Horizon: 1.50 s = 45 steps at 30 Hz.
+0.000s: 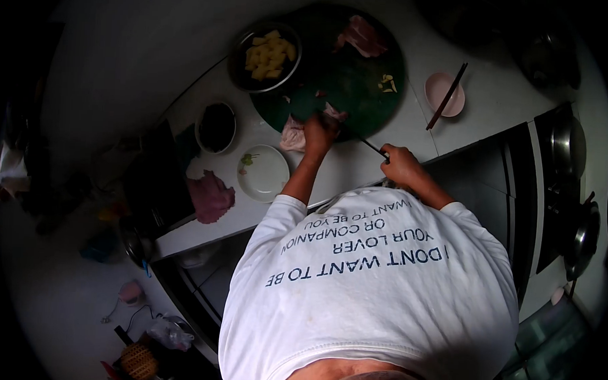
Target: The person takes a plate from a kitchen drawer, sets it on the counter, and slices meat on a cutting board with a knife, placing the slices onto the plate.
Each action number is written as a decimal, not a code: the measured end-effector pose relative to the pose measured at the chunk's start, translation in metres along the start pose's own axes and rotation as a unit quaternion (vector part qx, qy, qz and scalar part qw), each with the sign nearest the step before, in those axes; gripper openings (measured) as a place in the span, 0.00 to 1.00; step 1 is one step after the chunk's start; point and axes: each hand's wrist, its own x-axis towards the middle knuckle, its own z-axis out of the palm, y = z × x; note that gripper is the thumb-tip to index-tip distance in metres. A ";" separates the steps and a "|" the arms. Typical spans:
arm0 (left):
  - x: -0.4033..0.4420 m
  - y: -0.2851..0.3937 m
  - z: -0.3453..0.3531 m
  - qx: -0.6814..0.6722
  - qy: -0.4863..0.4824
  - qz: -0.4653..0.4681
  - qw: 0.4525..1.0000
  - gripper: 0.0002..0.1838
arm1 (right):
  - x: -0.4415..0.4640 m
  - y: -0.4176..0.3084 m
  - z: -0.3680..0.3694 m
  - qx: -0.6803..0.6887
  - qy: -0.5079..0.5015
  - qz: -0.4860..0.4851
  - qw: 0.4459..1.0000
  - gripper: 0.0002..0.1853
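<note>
Hands [319, 132] [400, 165] on meat [292, 135] and knife [371, 146]; left fingertips and blade unclear.

Both forearms [304, 174] reach forward, right fingers [388, 153] curled tight, left fingers [327, 123] farther ahead.

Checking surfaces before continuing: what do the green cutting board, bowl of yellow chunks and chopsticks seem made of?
Cutting board: probably plastic, dull finish; solid green, no grain visible.
Bowl of yellow chunks: likely metal, shiny; its thin rim catches the light.
Chopsticks: perhaps wood, from their reddish-brown colour; finish unclear, plastic possible.
</note>
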 end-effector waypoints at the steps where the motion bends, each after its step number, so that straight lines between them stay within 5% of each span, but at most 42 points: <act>1: 0.002 -0.011 0.004 0.004 -0.007 -0.002 1.000 0.14 | 0.005 0.001 -0.001 -0.002 -0.005 -0.003 1.000 0.17; 4: -0.002 0.004 -0.003 0.057 0.047 0.060 0.995 0.17 | 0.017 -0.011 -0.014 -0.020 -0.036 -0.003 0.999 0.17; 10: 0.010 0.007 -0.014 0.041 -0.028 -0.074 0.996 0.20 | 0.050 -0.030 -0.019 -0.065 -0.055 -0.053 0.995 0.19; 13: 0.012 -0.008 -0.007 -0.034 0.037 0.009 0.999 0.16 | 0.082 -0.045 -0.010 -0.102 -0.060 -0.103 0.988 0.18; 16: 0.012 0.001 -0.016 -0.061 0.010 -0.002 0.998 0.18 | 0.110 -0.085 -0.007 -0.128 -0.094 -0.090 0.983 0.14; 19: 0.021 -0.027 -0.003 -0.064 0.151 0.171 0.971 0.14 | 0.116 -0.094 0.000 -0.133 -0.070 -0.111 0.982 0.13; 22: 0.013 -0.009 -0.004 0.011 0.144 0.115 0.983 0.11 | 0.113 -0.070 -0.003 -0.157 -0.056 -0.140 0.976 0.14; 28: 0.000 -0.023 0.005 0.057 0.086 -0.042 0.994 0.10 | 0.055 -0.031 -0.052 -0.175 -0.087 -0.053 0.979 0.17; 37: -0.004 -0.025 0.004 0.040 0.091 0.001 0.995 0.13 | 0.064 -0.033 -0.047 -0.201 -0.094 -0.058 0.973 0.19; 40: -0.014 0.000 -0.011 -0.038 0.041 -0.105 0.993 0.16 | 0.070 -0.028 -0.038 -0.173 -0.077 -0.055 0.980 0.19; 45: -0.035 -0.014 -0.018 -0.125 0.108 -0.073 0.984 0.14 | 0.065 -0.026 -0.034 -0.137 -0.054 -0.039 0.988 0.21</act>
